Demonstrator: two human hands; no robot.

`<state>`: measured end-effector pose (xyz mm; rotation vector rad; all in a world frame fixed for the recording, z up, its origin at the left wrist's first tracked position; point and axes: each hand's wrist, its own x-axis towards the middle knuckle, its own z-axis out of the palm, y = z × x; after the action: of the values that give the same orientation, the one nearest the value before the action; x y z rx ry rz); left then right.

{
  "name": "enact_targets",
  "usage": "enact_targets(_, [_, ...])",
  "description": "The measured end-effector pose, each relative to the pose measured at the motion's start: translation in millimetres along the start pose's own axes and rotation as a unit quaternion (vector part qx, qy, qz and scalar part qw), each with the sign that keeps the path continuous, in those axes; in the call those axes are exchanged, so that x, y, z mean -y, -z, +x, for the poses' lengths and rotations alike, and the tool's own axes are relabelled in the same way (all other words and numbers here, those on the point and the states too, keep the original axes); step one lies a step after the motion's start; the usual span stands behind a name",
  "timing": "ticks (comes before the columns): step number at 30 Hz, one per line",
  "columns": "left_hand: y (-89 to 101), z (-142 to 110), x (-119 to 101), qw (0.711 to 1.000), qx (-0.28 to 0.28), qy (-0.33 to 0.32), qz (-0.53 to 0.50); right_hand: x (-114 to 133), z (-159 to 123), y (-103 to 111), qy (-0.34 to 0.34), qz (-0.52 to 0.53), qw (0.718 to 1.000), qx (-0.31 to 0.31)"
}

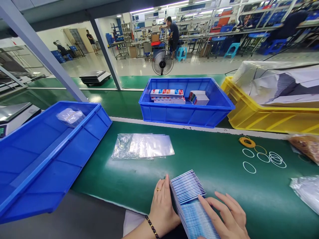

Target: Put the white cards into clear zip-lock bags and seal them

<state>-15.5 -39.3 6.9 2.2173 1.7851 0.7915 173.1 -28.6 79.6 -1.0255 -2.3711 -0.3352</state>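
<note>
A long stack of thin blue-and-white folded leaflets or packets (pixel 196 212), edges showing as stripes, lies at the front edge of the green table. A step divides its far section from the near one. My left hand (pixel 163 199), with a ring and a beaded bracelet, is closed against the stack's left side, fingers straight along it. My right hand (pixel 224 215) is over the right side; its index fingertip touches the stack near the step, and the other fingers are spread. Clear plastic bags (pixel 143 146) lie flat beyond my hands. The stack's near end is cut off by the frame.
A blue bin (pixel 184 114) holding printed boxes stands ahead, a yellow bin (pixel 271 119) beside it. Another blue bin (pixel 82 139) tilts at left with a plastic-wrapped bundle. White rings (pixel 249 167) and yellow bands (pixel 246 142) lie right. A fan (pixel 162 63) and people are behind.
</note>
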Motion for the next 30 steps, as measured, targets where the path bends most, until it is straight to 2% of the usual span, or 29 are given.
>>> enact_targets(8, [0.1, -0.2, 0.5, 1.0, 0.005, 0.001, -0.008, -0.5, 3.1, 0.4, 0.015, 0.016, 1.0, 0.004])
enact_targets(14, [-0.8, -0.8, 1.2, 1.0, 0.018, 0.008, -0.004, 0.7, -1.2, 1.3, 0.021, -0.001, 1.0, -0.016])
enact_targets(18, [0.3, -0.5, -0.2, 1.0, 0.025, 0.013, 0.002, 2.8, -1.7, 0.0, 0.001, -0.014, 1.0, -0.012])
enact_targets(23, [1.6, 0.7, -1.2, 1.0, 0.026, 0.013, 0.0, 2.3, 1.1, 0.3, 0.018, -0.021, 1.0, 0.007])
enact_targets(30, [0.8, -1.4, -0.7, 1.0, 0.018, 0.006, 0.011, 2.0, 1.4, 1.1, 0.018, -0.015, 1.0, 0.002])
